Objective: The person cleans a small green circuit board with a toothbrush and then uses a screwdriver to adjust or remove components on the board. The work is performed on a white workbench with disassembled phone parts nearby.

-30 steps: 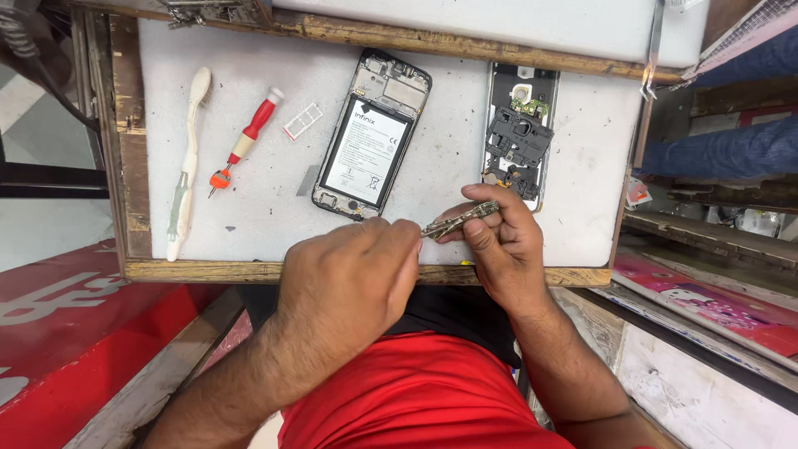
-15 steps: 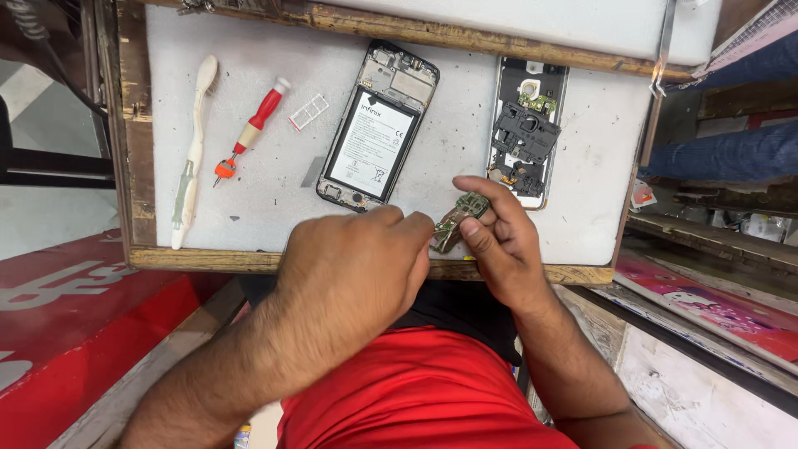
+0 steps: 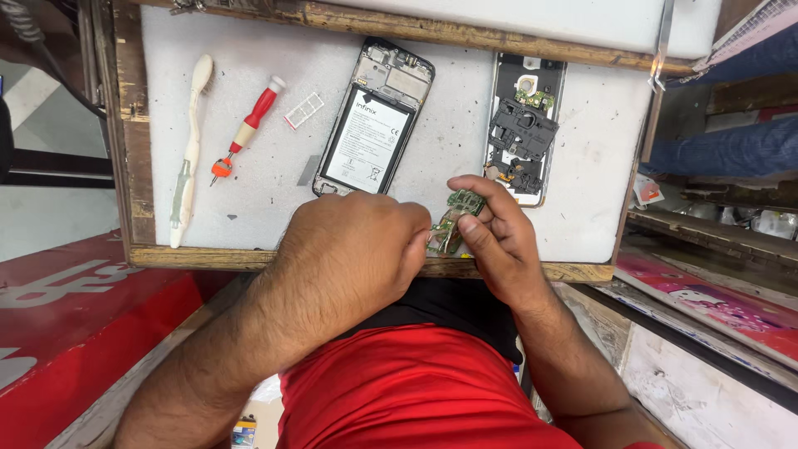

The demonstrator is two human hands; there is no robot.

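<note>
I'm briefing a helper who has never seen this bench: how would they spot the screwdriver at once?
Start at the white work mat framed in wood. On its left part, between the long cream toothbrush and the opened phone with its white battery, lies the screwdriver, slanted. It is the only tool with a red handle and an orange tip collar.

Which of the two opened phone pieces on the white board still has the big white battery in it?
The left phone body, lying beside the red screwdriver, holds the white battery. The right phone piece shows only dark parts and small green boards.
</note>
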